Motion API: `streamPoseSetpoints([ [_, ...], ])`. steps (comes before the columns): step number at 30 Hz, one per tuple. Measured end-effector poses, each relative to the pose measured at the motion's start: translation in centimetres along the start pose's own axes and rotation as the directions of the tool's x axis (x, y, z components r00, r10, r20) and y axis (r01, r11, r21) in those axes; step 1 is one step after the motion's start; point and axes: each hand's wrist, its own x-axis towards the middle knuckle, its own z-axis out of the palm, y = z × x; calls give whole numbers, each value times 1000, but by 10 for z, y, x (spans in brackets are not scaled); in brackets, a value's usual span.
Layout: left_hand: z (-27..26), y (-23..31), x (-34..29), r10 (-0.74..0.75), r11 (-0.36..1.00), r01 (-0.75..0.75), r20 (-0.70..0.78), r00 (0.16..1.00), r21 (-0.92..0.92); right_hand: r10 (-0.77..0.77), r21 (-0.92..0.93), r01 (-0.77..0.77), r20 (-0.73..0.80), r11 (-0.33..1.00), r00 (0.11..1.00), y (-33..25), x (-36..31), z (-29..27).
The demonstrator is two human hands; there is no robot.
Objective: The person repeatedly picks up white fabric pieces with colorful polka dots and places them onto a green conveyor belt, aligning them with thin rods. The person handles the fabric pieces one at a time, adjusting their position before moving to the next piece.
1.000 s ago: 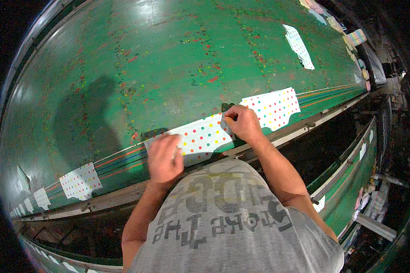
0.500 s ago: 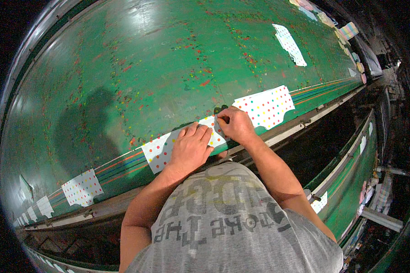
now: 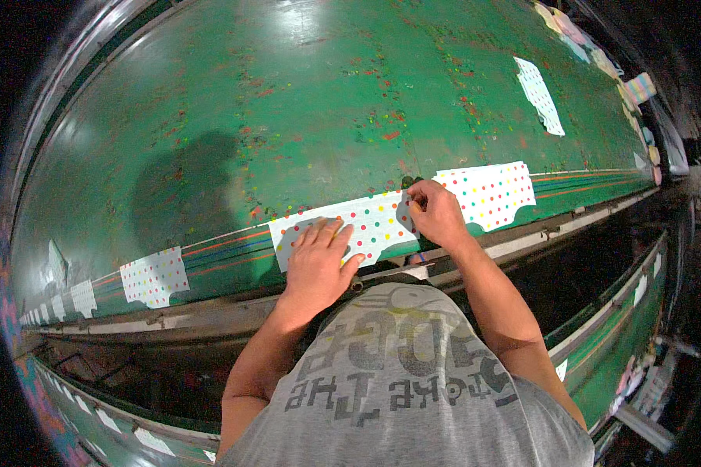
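A white cut fabric piece [image 3: 375, 232] with coloured dots lies along the near edge of the green table. My left hand [image 3: 318, 261] rests flat on its left part, fingers stretched out and slightly spread. At the piece's far right corner, my right hand [image 3: 442, 214] has thumb and fingers closed in a pinch, seemingly on the fabric edge. The fingertips are partly in shadow. Just right of that hand lies another dotted fabric piece [image 3: 491, 193] with curved cut-outs along its near side.
The long green table [image 3: 319, 148] is speckled with paint and has coloured lines near its edge. More dotted pieces [image 3: 154, 278] lie to the left, and one [image 3: 539, 95] lies farther back. A metal rail [image 3: 514, 247] borders the edge; a second green table [image 3: 619, 342] stands lower right.
My left hand has slid left along the fabric, uncovering more dots in its middle. The right hand stays at the same corner. The whole view has shifted.
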Motion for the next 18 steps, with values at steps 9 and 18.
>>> streamPoseSetpoints([
  [9, 5, 26, 9, -108, 990, 117, -118, 987, 78, -7, 464, -71, 165, 883, 986, 48, -9, -58],
  [18, 87, 158, 70, 65, 985, -89, -154, 986, -149, -59, 143, 74, -106, 987, 993, 190, -23, -200],
])
